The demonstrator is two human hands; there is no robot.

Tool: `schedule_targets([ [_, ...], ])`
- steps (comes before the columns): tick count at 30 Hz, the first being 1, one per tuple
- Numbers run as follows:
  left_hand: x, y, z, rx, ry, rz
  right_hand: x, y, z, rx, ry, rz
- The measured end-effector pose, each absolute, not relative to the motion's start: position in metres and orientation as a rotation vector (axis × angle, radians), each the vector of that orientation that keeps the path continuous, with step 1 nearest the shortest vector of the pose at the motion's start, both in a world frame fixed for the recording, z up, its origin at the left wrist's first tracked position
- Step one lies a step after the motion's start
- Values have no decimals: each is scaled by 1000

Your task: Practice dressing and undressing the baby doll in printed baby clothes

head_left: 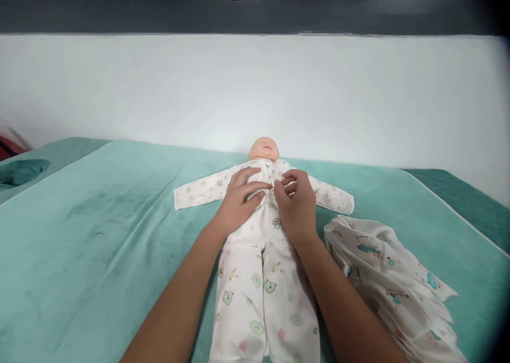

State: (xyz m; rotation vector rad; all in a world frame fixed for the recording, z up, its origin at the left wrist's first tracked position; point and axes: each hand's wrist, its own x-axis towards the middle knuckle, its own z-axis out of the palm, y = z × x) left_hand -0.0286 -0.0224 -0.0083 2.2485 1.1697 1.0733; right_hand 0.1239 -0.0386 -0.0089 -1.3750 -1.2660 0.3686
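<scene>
A baby doll [263, 149] lies on its back, dressed in a white baby shirt [255, 227] with small printed figures. White baby pants [241, 294] with green and pink prints cover the lower part. My left hand [244, 195] rests on the shirt's chest, fingers spread, the index fingertip at the front seam. Just across that seam, my right hand [297, 198] has its fingers curled in a pinch on the shirt's front edge. The exact fastening between the fingertips is too small to make out. Both sleeves stretch out sideways.
A crumpled white printed baby garment [382, 267] lies to the right of the doll, beside my right forearm. Under everything is a green bed cover [99, 246] with a few creases. A white wall [159, 86] rises behind the doll's head.
</scene>
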Motion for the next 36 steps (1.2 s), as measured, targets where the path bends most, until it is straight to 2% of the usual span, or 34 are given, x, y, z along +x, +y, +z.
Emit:
schedule_targets([
  [9,-30,-22,-8,2305,1132,1055,134,-69,-4,-1493,-1846,193],
  [14,-30,-22,-7,2301,1140,1059,129,-68,-6,-1569,-1866,58],
  [28,-28,-24,-5,2295,1151,1092,157,-65,5,-1270,-1836,763],
  [36,-26,-30,-2,2437,1085,1070,153,-60,0,-1211,-1835,600],
])
